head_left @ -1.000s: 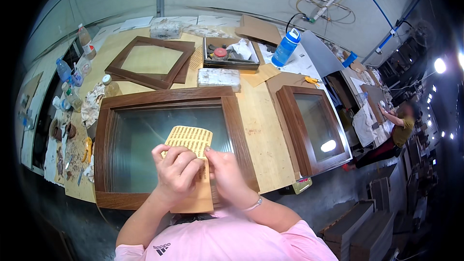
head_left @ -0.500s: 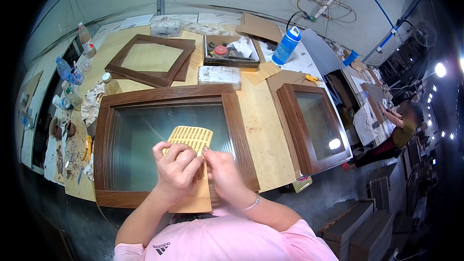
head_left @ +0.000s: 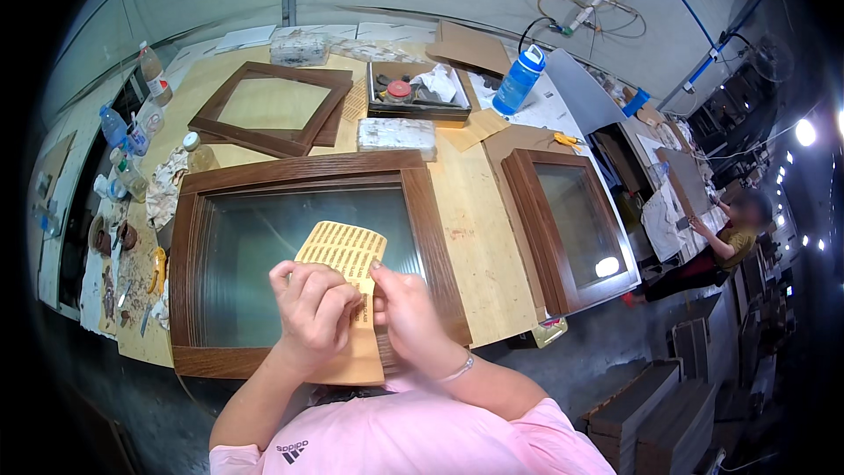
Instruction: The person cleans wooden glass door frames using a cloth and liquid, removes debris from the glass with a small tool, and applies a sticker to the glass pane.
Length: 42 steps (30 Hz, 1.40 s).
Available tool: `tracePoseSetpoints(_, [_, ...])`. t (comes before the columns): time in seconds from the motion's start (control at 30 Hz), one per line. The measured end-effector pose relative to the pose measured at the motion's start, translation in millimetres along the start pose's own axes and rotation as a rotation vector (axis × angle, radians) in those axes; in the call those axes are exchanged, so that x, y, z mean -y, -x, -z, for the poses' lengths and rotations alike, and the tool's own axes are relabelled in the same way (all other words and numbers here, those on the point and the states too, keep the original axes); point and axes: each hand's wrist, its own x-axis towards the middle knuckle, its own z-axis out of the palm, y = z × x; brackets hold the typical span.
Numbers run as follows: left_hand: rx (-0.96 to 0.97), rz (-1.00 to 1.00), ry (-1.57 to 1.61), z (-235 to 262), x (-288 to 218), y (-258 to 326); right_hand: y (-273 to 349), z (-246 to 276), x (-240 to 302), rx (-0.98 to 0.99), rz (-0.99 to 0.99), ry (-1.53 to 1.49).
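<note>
Both hands are closed on one tan rectangular sheet of sandpaper (head_left: 345, 273): the left hand (head_left: 312, 308) wraps its near left portion with curled fingers, while the right hand (head_left: 406, 317) pinches its right edge, thumb and forefinger pressed together on the paper. Beneath lies the pale wooden workbench (head_left: 466, 202), and on it the large dark-brown wooden frame with a glass pane (head_left: 299, 246), directly under the hands. The sheet is held above the pane's near half, apart from the glass as far as can be told. Its long axis runs away from the person, tilted slightly rightward, the far printed end standing free beyond the fingers. Neither hand is clearly nearer; the two meet at the sheet's middle, the left covering more of it.
</note>
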Motion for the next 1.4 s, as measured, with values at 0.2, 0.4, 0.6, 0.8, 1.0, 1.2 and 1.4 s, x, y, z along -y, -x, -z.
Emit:
tracePoseSetpoints(0.2, [-0.027,0.063,0.164,10.3,-2.4,3.9,4.0,0.0,11.3,-0.034,0.060,0.042])
tracePoseSetpoints(0.4, [-0.102,0.319,0.372,48.8,19.0,10.3,1.0,11.8,9.3,-0.038,0.101,0.017])
tracePoseSetpoints(0.6, [-0.034,0.701,0.312,116.5,106.9,35.6,30.2,28.0,23.5,0.020,0.372,-0.038])
tracePoseSetpoints(0.8, [0.210,0.845,0.283,161.4,183.5,43.8,50.0,32.9,46.1,-0.022,0.499,-0.026])
tracePoseSetpoints(1.0, [0.421,0.921,0.422,142.1,225.0,26.0,48.9,42.4,46.5,-0.079,0.556,-0.010])
tracePoseSetpoints(1.2, [0.509,0.847,0.372,125.3,269.0,29.7,50.4,34.5,45.7,-0.151,0.561,-0.004])
tracePoseSetpoints(1.4, [0.509,0.869,0.350,114.0,274.6,19.8,48.6,40.6,45.9,-0.163,0.569,0.017])
